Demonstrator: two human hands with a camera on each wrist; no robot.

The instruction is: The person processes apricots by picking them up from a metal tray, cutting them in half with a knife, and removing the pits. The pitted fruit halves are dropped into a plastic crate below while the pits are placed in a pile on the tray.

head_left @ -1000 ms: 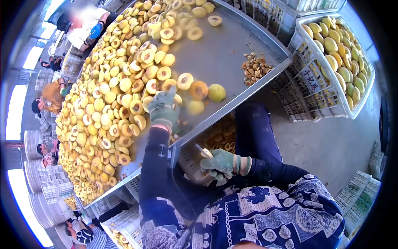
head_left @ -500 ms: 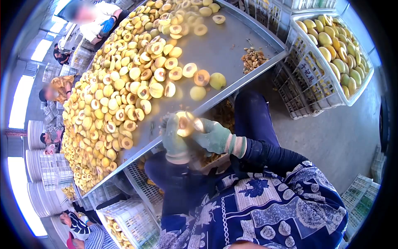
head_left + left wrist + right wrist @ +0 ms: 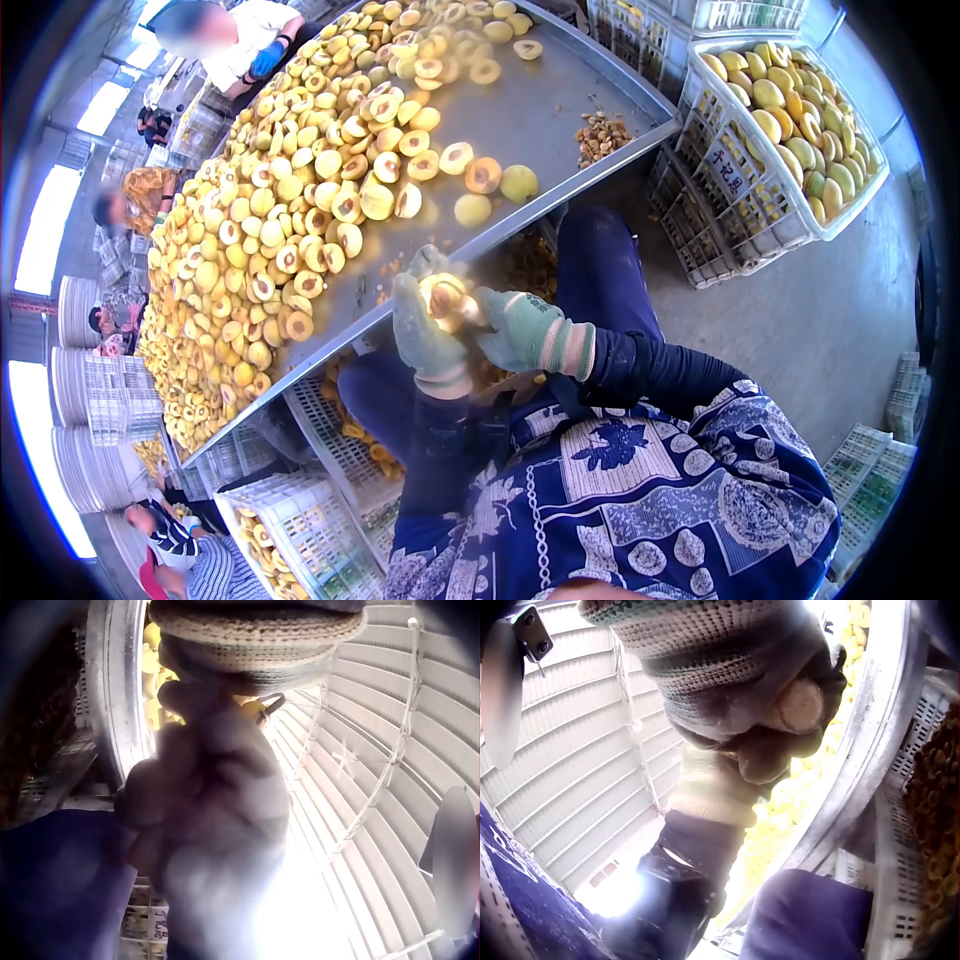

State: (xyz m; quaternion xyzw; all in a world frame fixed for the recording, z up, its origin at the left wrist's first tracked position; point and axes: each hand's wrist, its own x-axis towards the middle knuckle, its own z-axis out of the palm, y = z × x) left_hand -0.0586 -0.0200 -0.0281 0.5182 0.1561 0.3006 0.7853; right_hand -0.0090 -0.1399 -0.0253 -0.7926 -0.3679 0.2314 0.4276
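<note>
My gloved left hand [image 3: 428,335] holds a yellow stone fruit [image 3: 447,300] low in front of the metal table's edge; its pale cut face shows in the head view. Right beside it, my gloved right hand [image 3: 520,330] grips a knife, whose round wooden handle end [image 3: 801,706] pokes out of the fist in the right wrist view. Fingers of both hands meet around the fruit, and the blade is hidden by blur there. Halved fruit [image 3: 330,163] with brown hollows lies heaped on the metal table [image 3: 520,95].
A small pile of pits [image 3: 600,138] sits at the table's near corner. To the right stands a white crate [image 3: 745,215] full of whole fruit. Below the hands are more crates, one with dark pits [image 3: 936,825]. Other people [image 3: 240,40] work along the far side.
My left hand has come back from the heap to my right hand, bringing a fruit. The right hand has risen slightly to meet it, and both now work on the fruit.
</note>
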